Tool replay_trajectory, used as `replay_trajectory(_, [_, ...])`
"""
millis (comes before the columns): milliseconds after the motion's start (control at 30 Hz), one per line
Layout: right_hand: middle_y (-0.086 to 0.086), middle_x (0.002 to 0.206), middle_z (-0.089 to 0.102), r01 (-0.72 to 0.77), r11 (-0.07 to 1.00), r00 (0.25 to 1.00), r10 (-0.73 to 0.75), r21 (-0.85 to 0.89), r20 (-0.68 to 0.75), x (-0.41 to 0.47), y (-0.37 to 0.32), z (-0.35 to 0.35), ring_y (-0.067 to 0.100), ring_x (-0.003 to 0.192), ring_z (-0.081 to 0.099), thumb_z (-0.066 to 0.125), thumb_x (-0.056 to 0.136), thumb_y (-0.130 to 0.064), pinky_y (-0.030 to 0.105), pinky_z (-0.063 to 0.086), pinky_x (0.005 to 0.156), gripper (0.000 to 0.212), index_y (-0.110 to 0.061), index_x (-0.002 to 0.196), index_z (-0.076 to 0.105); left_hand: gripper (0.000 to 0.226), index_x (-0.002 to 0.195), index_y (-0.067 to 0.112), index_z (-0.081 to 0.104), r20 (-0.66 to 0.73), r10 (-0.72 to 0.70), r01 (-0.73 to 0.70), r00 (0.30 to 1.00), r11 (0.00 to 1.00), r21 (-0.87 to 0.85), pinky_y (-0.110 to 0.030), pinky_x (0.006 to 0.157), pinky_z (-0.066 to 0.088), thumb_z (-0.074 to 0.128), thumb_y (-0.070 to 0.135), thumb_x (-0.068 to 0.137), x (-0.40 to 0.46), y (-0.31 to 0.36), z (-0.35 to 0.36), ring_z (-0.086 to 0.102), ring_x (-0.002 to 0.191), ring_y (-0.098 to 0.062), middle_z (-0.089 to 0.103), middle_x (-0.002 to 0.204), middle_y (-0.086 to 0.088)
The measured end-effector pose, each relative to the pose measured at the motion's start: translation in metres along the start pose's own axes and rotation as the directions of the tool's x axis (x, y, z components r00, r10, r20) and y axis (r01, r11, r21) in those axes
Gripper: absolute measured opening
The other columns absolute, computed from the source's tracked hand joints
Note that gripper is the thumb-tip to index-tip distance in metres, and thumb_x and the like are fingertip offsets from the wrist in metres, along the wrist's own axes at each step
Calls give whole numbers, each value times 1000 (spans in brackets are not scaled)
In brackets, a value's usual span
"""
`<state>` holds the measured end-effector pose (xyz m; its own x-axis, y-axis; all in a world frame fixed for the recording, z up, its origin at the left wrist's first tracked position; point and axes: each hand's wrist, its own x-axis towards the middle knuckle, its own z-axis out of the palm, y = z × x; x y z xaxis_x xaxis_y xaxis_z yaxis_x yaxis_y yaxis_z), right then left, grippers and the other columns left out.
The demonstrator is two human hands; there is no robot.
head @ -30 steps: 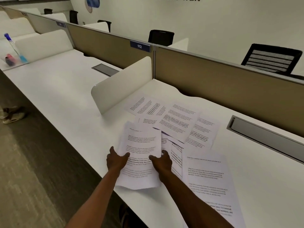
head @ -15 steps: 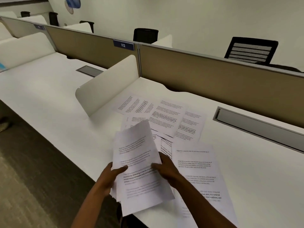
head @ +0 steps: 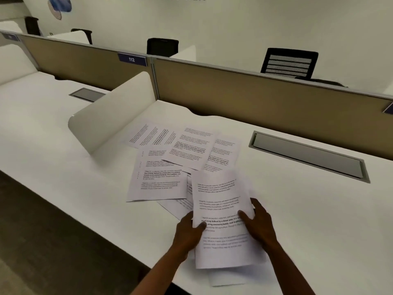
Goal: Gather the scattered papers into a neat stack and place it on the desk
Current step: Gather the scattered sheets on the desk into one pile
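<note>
Your left hand and right hand pinch a curling printed sheaf — more printed pages overlap, scattered on the white desk.

Bare white desk lay open right of the scattered papers. A curved white divider blocked the left, a tan partition the rear, beside a recessed cable tray.

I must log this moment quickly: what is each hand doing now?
Left hand: closed on the left edge of the held sheets.
Right hand: closed on their right edge, fingers over the top page.
</note>
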<state>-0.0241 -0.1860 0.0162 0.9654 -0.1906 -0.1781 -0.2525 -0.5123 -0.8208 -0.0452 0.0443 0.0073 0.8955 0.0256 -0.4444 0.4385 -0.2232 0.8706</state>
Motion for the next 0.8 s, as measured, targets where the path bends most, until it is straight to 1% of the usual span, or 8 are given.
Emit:
replay_trajectory(67, [7, 130, 64, -5, 997, 1000, 3, -82, -20, -1, 10, -5, 28, 114, 62, 70, 86, -30, 39, 50, 97, 60, -17, 139, 47, 53, 139, 19, 49, 2, 38, -38, 999, 996, 85, -31, 100, 50, 67, 19, 89, -2, 0, 14, 61, 112, -13, 62, 131, 0])
replay_trajectory(200, [8, 126, 66, -8, 988, 998, -2, -155, -65, -5, 21, -10, 32, 112, 63, 69, 86, -30, 40, 50, 94, 60, -20, 140, 45, 51, 135, 21, 50, 18, 114, -115, 993, 971, 210, -20, 90, 50, 67, 21, 88, -8, 3, 31, 60, 105, -8, 62, 124, 6])
replay_trajectory(267, [9, 123, 67, -24, 981, 995, 6, -192, -97, -5, 26, -11, 33, 109, 63, 68, 87, -30, 40, 51, 91, 58, -21, 139, 46, 47, 129, 21, 54, -44, 130, -109, 990, 939, 325, -22, 89, 50, 68, 29, 85, -9, -1, 37, 58, 111, -14, 63, 122, 1])
replay_trajectory(333, [11, 125, 64, -58, 966, 993, 30, -252, -112, -5, 33, -8, 32, 113, 58, 67, 86, -29, 40, 49, 92, 58, -20, 139, 46, 53, 131, 20, 53, -118, 142, -67, 983, 871, 486, -27, 97, 44, 67, 39, 82, -8, -8, 41, 44, 120, -19, 50, 127, -2])
replay_trajectory(400, [12, 135, 55, -83, 946, 993, 50, -314, -110, -6, 40, -4, 32, 125, 46, 67, 85, -29, 42, 43, 100, 63, -16, 142, 43, 63, 135, 21, 48, -145, 139, -48, 980, 863, 503, -31, 104, 41, 67, 43, 80, -8, -13, 44, 37, 125, -21, 39, 133, -4])
replay_trajectory(467, [14, 144, 44, -95, 926, 992, 56, -366, -114, -6, 45, 1, 33, 132, 38, 67, 86, -31, 45, 39, 106, 68, -12, 145, 39, 72, 141, 22, 39, -141, 134, -52, 981, 879, 473, -31, 104, 41, 68, 42, 78, -6, -13, 47, 39, 124, -21, 38, 133, -5])
replay_trajectory(633, [16, 148, 41, -102, 918, 990, 56, -384, -129, -3, 48, 3, 34, 135, 36, 63, 88, -28, 45, 38, 107, 75, -10, 151, 27, 88, 148, 25, 27, -142, 117, -43, 983, 898, 438, -37, 100, 49, 66, 49, 73, 1, -13, 57, 54, 113, -21, 43, 123, -4])
replay_trajectory(800, [18, 144, 44, -108, 911, 981, 32, -398, -191, -1, 51, 5, 38, 130, 37, 66, 85, -26, 51, 39, 104, 70, -10, 147, 37, 98, 156, 17, 7, -166, 105, 1, 980, 843, 538, -35, 112, 35, 61, 55, 82, 10, -9, 52, 36, 133, -25, 30, 147, -8])
